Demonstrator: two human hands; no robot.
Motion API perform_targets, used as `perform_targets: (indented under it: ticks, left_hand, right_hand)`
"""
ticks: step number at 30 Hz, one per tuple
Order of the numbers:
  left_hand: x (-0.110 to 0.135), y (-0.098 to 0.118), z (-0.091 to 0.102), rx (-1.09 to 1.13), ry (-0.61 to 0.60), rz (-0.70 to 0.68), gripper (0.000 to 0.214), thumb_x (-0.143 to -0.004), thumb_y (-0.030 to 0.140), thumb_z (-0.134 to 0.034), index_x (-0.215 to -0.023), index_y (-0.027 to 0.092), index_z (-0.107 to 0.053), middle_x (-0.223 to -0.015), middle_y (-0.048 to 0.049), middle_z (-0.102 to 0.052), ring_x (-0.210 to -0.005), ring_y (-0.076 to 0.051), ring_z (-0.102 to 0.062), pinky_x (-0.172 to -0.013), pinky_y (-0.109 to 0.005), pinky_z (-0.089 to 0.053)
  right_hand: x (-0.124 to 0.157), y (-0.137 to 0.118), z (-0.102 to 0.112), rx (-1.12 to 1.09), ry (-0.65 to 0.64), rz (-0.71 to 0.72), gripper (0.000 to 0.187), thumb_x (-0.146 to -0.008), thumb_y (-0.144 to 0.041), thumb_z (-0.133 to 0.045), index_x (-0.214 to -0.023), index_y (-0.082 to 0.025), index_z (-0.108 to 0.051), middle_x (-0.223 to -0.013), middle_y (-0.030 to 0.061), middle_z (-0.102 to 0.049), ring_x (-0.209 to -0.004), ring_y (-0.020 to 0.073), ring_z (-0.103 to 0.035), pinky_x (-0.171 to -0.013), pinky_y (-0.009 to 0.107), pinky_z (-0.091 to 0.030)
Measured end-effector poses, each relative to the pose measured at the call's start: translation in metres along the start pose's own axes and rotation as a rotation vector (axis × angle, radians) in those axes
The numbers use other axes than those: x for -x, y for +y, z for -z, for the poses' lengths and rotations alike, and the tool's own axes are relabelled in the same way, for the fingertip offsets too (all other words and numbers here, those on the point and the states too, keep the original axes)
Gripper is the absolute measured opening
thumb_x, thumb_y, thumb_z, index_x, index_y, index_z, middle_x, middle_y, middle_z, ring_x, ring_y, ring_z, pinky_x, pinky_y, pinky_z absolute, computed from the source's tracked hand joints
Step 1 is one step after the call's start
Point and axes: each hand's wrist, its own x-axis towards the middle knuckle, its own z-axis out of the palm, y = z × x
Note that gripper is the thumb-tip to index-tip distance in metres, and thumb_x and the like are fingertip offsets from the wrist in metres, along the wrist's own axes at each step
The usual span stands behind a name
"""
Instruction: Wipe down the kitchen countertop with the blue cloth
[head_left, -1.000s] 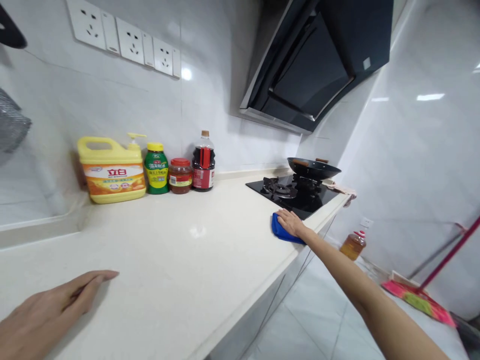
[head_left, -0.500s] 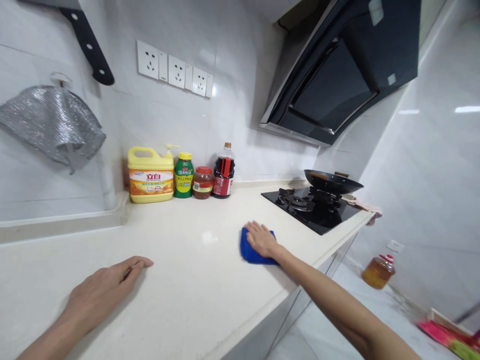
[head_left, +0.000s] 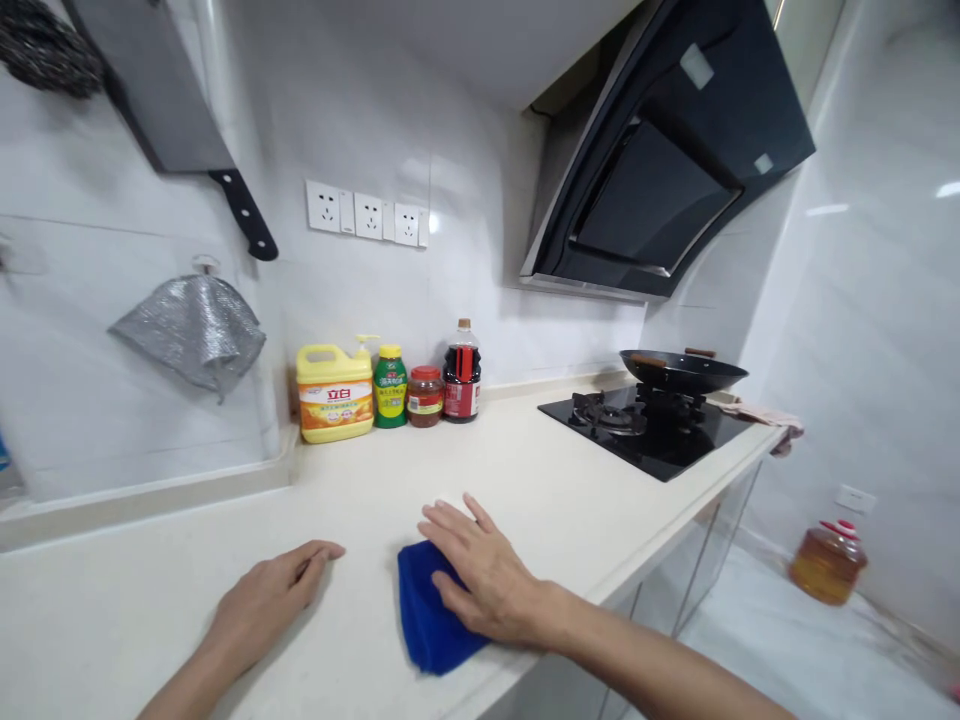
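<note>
My right hand [head_left: 487, 580] lies flat over a blue cloth [head_left: 427, 615] on the pale countertop [head_left: 360, 640]. Its fingers are spread and reach past the cloth's far edge, while the thumb rests on the fabric; the palm hides part of it. To the left, my left hand [head_left: 274, 590] rests on the counter, apart from the cloth. Its fingers are loosely curled together and nothing shows in them.
Along the wall stand a yellow detergent jug [head_left: 335, 393], a green bottle [head_left: 390, 387], a red-lidded jar [head_left: 425, 397] and a dark sauce bottle [head_left: 461, 375]. Rightward is a gas hob [head_left: 652, 435] with a wok [head_left: 686, 373], under a range hood [head_left: 660, 190]. A cleaver [head_left: 180, 110] hangs left.
My right hand has brought the blue cloth leftward and nearer to me across the counter, its fingers now more spread. My left hand keeps its curled pose. The view has shifted.
</note>
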Motion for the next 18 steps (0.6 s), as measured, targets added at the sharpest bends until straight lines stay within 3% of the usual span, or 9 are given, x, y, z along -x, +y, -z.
perform_targets:
  ticks: [3,7,12,18]
  left_hand:
    - [0.002,0.004,0.002,0.02,-0.107,0.048,0.049,-0.091,0.052,-0.027,-0.112,0.037,-0.068,-0.114,0.0027,-0.073,-0.107,-0.026,-0.065,-0.093,-0.036,-0.048]
    - [0.007,0.012,0.004,0.021,-0.1,0.029,0.048,-0.092,0.046,-0.025,-0.113,0.033,-0.067,-0.116,0.0012,-0.072,-0.111,-0.026,-0.063,-0.094,-0.037,-0.046]
    - [0.021,0.022,0.004,0.01,-0.097,-0.026,0.046,-0.092,0.032,-0.029,-0.115,0.024,-0.067,-0.118,-0.0058,-0.072,-0.113,-0.026,-0.064,-0.098,-0.039,-0.046]
    - [0.042,0.027,0.01,0.027,-0.101,-0.056,0.041,-0.09,0.025,-0.037,-0.114,0.026,-0.07,-0.119,-0.001,-0.072,-0.112,-0.018,-0.064,-0.101,-0.029,-0.047]
  right_hand:
    - [0.019,0.001,0.006,-0.07,-0.179,-0.021,0.06,-0.103,-0.044,-0.03,-0.155,-0.015,-0.028,-0.162,0.0124,-0.024,-0.151,0.0243,-0.014,-0.124,0.05,-0.004]
    - [0.022,0.013,0.007,-0.109,-0.315,-0.049,0.062,-0.104,-0.049,-0.026,-0.158,-0.019,-0.02,-0.164,0.0095,-0.017,-0.152,0.0236,-0.008,-0.123,0.052,-0.001]
    - [0.007,0.042,-0.009,0.004,-0.266,-0.194,0.062,-0.103,-0.051,-0.022,-0.156,-0.019,-0.027,-0.163,0.008,-0.021,-0.151,0.0232,-0.014,-0.123,0.051,-0.003]
    - [-0.019,0.088,-0.06,0.271,-0.141,-0.296,0.062,-0.099,-0.043,-0.019,-0.153,-0.016,-0.037,-0.159,0.0098,-0.033,-0.148,0.0261,-0.027,-0.12,0.055,-0.018]
